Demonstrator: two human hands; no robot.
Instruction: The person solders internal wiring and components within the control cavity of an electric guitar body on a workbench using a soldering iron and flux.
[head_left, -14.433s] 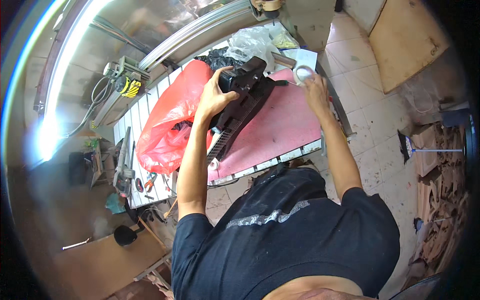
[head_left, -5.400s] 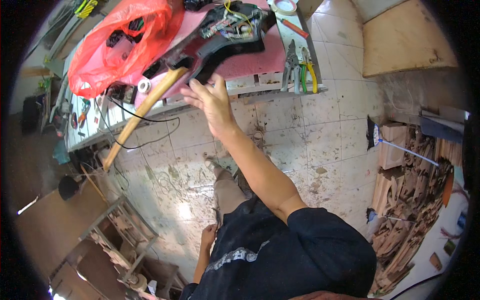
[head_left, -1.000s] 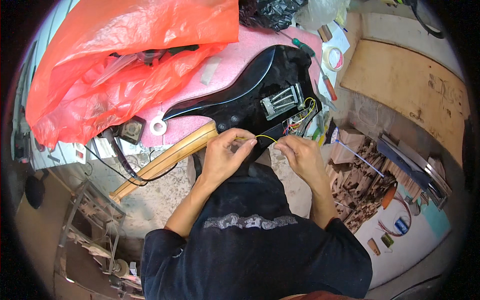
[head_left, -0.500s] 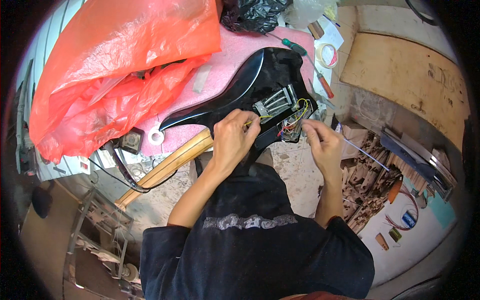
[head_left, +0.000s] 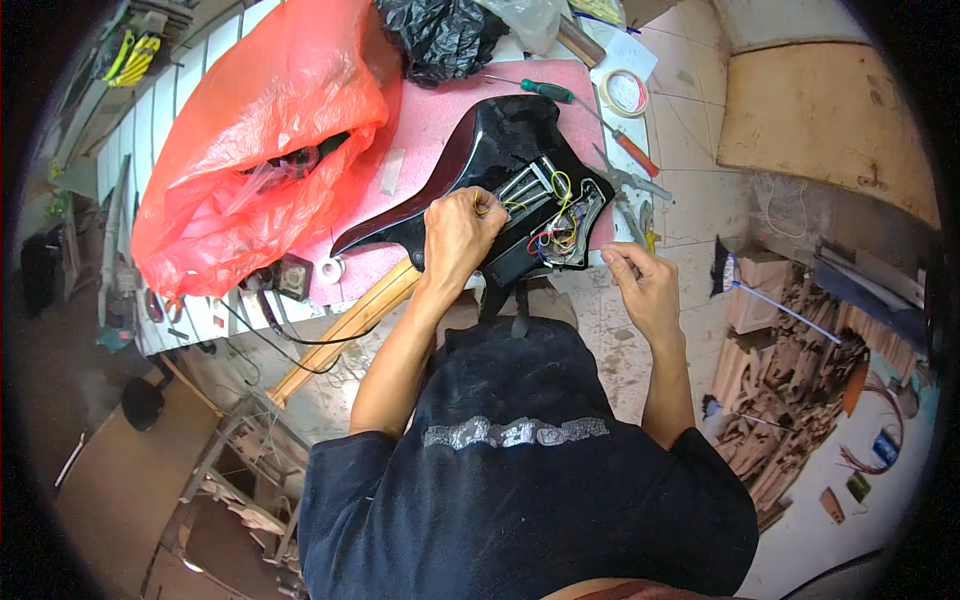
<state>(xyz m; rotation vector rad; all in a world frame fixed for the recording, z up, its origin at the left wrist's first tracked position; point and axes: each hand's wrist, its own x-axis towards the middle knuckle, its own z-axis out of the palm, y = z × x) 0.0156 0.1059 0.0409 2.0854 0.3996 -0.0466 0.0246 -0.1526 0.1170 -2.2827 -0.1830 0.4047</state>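
The left hand (head_left: pixel 460 240) pinches a yellow wire (head_left: pixel 516 206) over the guitar (head_left: pixel 505 145). The right hand (head_left: pixel 646 290) curls nearby (whether its grip is closed, I cannot tell).

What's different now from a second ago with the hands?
The right hand let go of the yellow wire and moved right, away from the black guitar. The left hand moved up over the guitar's back and still pinches the wire. The guitar still lies beside the red bag.

White slatted table (head_left: pixel 190 75) — pink mat (head_left: pixel 435 125), red bag (head_left: pixel 270 110) on it; guitar (head_left: pixel 505 135) on mat
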